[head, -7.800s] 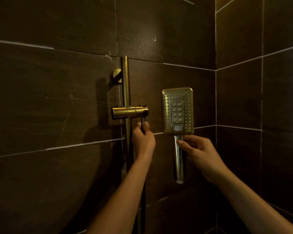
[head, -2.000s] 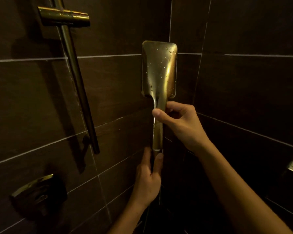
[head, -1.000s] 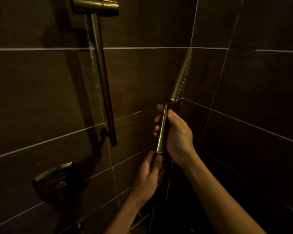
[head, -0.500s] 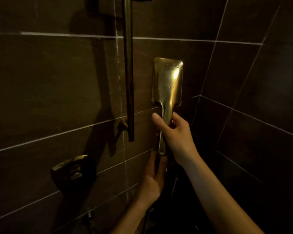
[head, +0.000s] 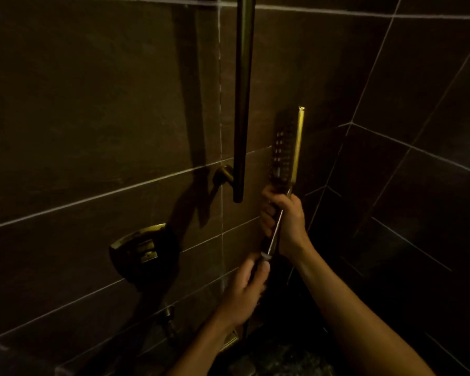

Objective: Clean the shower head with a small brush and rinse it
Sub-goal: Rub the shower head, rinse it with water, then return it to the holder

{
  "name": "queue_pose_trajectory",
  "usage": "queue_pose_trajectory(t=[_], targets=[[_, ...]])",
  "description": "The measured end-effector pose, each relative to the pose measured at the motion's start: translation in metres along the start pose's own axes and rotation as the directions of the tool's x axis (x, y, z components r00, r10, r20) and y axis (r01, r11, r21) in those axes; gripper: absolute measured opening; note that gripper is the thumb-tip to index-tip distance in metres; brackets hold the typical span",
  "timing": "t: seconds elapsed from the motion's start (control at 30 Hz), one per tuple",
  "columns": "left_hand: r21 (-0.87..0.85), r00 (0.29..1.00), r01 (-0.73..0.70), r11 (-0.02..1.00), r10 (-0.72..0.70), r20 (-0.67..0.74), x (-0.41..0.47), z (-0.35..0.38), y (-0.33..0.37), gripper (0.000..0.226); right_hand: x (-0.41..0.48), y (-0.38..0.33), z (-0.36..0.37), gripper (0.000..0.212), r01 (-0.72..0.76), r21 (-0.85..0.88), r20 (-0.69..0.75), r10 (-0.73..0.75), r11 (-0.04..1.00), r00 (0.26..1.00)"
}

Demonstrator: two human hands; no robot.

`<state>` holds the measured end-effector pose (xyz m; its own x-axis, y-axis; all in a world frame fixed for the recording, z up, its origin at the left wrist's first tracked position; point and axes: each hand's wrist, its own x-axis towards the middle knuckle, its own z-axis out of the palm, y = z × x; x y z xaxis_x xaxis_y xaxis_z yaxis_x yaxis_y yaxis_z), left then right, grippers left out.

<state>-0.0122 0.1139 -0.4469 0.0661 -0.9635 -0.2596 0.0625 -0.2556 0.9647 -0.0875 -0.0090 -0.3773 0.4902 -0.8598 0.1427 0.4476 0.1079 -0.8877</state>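
Gold shower head (head: 296, 147), face gridded with dark nozzle holes; dark brown wall tiles (head: 92, 104), pale grout lines (head: 219, 77).

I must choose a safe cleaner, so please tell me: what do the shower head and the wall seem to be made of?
The shower head looks like polished gold-coloured metal, or perhaps plated plastic: its edge gives a bright yellow glint. The wall looks like dark brown matt tiles, ceramic or stone, with pale grout lines between them.
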Motion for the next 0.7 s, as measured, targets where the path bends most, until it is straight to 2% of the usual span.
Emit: queue_pose_trajectory(t=[0.07,0.1,0.17,0.27,0.37,0.53,0.63,0.7], targets=[[-0.132,0.995,0.051,0.99,-0.039,0.095,-0.002,-0.015,-0.02,0.021,0.002,0.009,-0.004,0.014,-0.08,0.232,0.067,0.067,0.969,0.996],[-0.145,0.988,0.07,0.987,-0.049,0.145,-0.005,-0.021,-0.031,0.027,0.004,0.008,-0.006,0.015,-0.105,0.329,0.097,0.077,0.938,0.992],[-0.122,0.985,0.113,0.986,-0.096,0.143,-0.013,-0.032,-0.052,0.032,0.012,0.001,-0.011,0.014,-0.121,0.405,0.127,0.075,0.906,0.989],[-0.062,0.978,0.2,0.978,-0.203,-0.056,-0.009,-0.058,-0.082,0.047,0.018,-0.006,-0.022,0.018,-0.125,0.282,0.122,0.093,0.951,0.988],[0.071,0.937,0.269,0.961,-0.244,-0.248,0.004,-0.089,-0.104,0.061,0.013,0.012,-0.034,0.025,-0.185,0.114,0.061,0.179,0.976,0.982],[0.129,0.859,0.316,0.94,-0.225,-0.46,0.028,-0.154,-0.126,0.054,-0.001,0.057,-0.051,0.021,-0.327,-0.122,-0.131,0.312,0.937,0.941],[0.203,0.851,0.308,0.93,-0.174,-0.496,0.034,-0.183,-0.128,0.033,-0.013,0.082,-0.058,0.029,-0.444,-0.128,-0.192,0.417,0.887,0.889],[0.244,0.843,0.338,0.909,-0.176,-0.508,0.038,-0.189,-0.133,0.032,-0.02,0.094,-0.063,0.024,-0.494,-0.119,-0.224,0.461,0.861,0.858]])
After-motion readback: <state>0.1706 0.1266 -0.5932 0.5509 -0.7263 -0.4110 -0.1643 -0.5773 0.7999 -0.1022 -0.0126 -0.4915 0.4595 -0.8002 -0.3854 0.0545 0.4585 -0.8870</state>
